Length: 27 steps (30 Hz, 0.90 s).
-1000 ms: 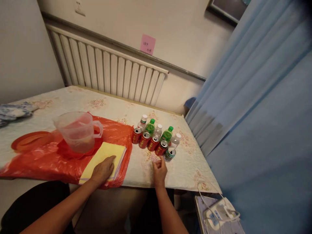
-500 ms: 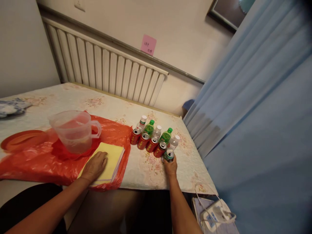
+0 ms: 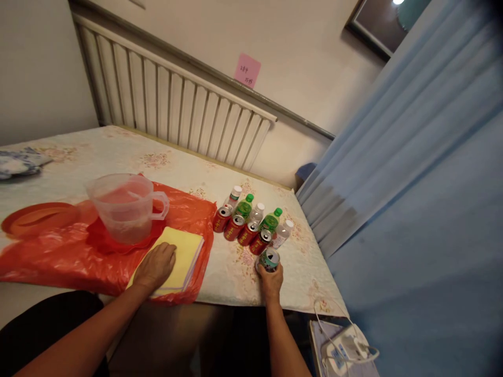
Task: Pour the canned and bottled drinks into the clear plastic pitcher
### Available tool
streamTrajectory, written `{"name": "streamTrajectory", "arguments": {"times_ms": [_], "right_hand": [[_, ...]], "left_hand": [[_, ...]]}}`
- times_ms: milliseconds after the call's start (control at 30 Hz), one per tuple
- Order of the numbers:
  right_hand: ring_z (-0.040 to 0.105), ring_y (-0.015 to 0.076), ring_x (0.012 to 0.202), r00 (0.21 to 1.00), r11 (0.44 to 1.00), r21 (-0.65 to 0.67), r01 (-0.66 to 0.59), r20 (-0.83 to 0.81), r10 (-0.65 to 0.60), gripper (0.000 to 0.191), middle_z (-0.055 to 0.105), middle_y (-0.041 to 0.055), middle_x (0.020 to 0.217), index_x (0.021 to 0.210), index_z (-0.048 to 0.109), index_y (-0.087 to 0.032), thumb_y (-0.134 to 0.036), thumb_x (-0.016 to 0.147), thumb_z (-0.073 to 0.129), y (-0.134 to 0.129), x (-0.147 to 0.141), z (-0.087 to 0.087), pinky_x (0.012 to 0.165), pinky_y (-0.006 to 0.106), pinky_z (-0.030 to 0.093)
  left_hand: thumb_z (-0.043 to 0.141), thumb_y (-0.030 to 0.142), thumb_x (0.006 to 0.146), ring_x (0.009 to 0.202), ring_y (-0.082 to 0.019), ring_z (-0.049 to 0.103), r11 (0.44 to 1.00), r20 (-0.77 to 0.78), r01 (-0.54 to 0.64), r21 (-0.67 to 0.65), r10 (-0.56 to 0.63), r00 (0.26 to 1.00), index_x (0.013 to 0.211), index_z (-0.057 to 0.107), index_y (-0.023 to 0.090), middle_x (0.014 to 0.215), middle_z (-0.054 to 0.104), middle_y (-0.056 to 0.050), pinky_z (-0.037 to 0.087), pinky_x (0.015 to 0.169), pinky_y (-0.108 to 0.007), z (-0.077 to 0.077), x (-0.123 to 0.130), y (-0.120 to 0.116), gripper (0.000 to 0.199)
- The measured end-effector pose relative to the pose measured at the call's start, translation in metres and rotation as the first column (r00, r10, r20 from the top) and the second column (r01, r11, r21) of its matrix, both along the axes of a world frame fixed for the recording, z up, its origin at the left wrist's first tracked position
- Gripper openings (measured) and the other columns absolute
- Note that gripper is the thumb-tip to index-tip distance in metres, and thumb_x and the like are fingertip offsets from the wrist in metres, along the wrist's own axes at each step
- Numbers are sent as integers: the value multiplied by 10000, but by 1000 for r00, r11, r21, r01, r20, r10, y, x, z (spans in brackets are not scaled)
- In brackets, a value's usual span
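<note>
My right hand is wrapped round a green drink can, whose opened top faces up, tilted slightly. The can is a little in front of a row of red cans. Behind the red cans stand several small plastic bottles, some with green caps and some with white caps. My left hand lies on a folded yellow cloth, its fingers loosely stretched over it.
A clear plastic measuring jug stands on a red plastic bag, near an orange-red lid. A flowered cover lies under everything. A blue curtain hangs at the right, above a power strip.
My right hand has drawn the green can away from the row, toward me and slightly left. The left hand stays on the yellow cloth. The view has shifted slightly.
</note>
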State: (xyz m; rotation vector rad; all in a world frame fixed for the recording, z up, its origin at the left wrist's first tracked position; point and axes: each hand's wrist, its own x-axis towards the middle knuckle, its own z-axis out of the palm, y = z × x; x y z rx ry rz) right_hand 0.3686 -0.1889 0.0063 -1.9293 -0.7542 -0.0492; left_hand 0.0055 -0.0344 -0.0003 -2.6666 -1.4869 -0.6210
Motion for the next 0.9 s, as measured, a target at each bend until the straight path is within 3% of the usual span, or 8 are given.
{"name": "streamTrajectory", "arguments": {"times_ms": [100,200,400,600,733,900], "right_hand": [[653,301,982,998,998,44,-55,5,55,620,695,150,1079,1128,626,-113,-432,608,738,-4,-37,7,835,375,518],[658,290,1034,973,969,88,-230,8,231,651,689,134,1140,1224,585,-140,-384,639,737,8,-72,24,890,380,518],[600,305,1142,850,855,133,-501,261,457,651,641,157,1215,1273,547,-139,-311,671,725,75,-129,93,996,451,468],[569,281,1096,594,691,-4,-723,506,625,568,612,122,1146,1240,555,-158,-214,691,690,151,-184,165,992,445,467],[528,278,1139,443,612,-109,-783,593,672,616,567,127,1194,1285,521,-170,-146,686,666,192,-214,189,1018,446,454],[485,289,1150,227,549,-274,-789,701,676,646,530,155,1220,1345,496,-137,-110,714,632,222,-238,210,1027,458,446]], "left_hand": [[351,220,979,949,-250,571,999,17,-8,-37,8,1000,1026,616,142,959,615,-109,428,899,-377,2,1,-3,280],[357,199,971,943,-251,561,997,55,-10,-73,14,998,993,620,145,961,615,-116,424,893,-381,3,1,-7,269],[400,177,954,954,-236,553,997,90,-31,-76,38,995,957,618,177,948,613,-88,425,899,-367,1,-1,-15,218],[397,172,961,976,-241,546,996,135,-50,-71,59,989,976,615,181,981,614,-86,422,929,-388,-1,-1,-21,219],[403,153,948,963,-247,556,995,149,-67,-80,78,986,954,621,184,967,616,-84,434,924,-407,-1,0,-23,221],[413,122,930,1031,-264,566,993,157,-65,-94,79,984,1018,631,177,1058,634,-100,437,963,-441,-10,1,-23,242]]}}
